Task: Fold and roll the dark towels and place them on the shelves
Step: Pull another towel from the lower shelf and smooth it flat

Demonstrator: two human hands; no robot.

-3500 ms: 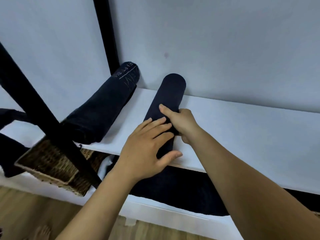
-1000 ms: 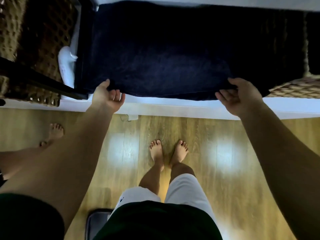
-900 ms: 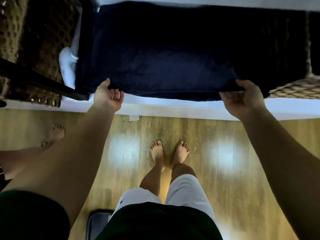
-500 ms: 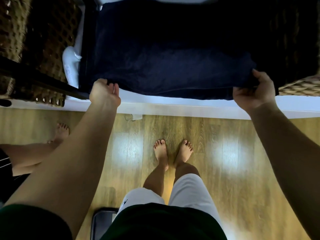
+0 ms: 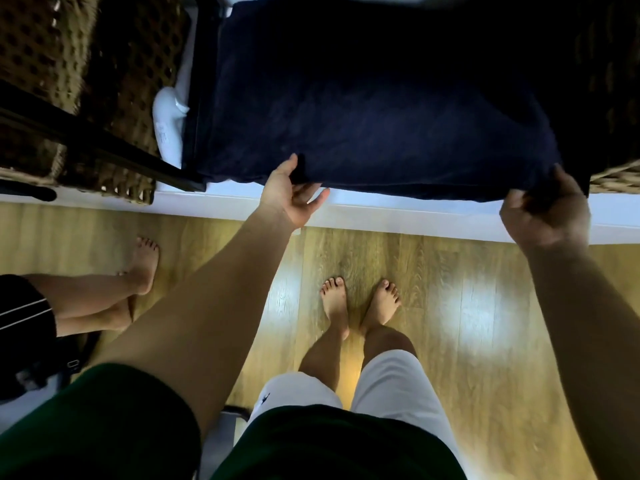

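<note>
A dark navy towel (image 5: 363, 109) lies spread flat on the low white shelf (image 5: 398, 213), its near edge along the shelf's front. My left hand (image 5: 294, 192) is at the middle of that near edge, thumb on top of the cloth and fingers loosely extended below it. My right hand (image 5: 545, 209) grips the towel's near right corner, with the cloth bunched in its curled fingers. The far part of the towel is lost in shadow.
A wicker basket (image 5: 69, 98) stands on the shelf at the left behind a black frame bar (image 5: 104, 150); a white object (image 5: 169, 123) lies beside the towel. Another basket's rim (image 5: 616, 176) shows at the right. Another person's feet (image 5: 142, 265) stand on the wooden floor (image 5: 467, 323) at the left.
My left hand has slid right along the towel's near edge from the left corner to the middle and loosened. My right hand has shifted right and bunched the right corner.
</note>
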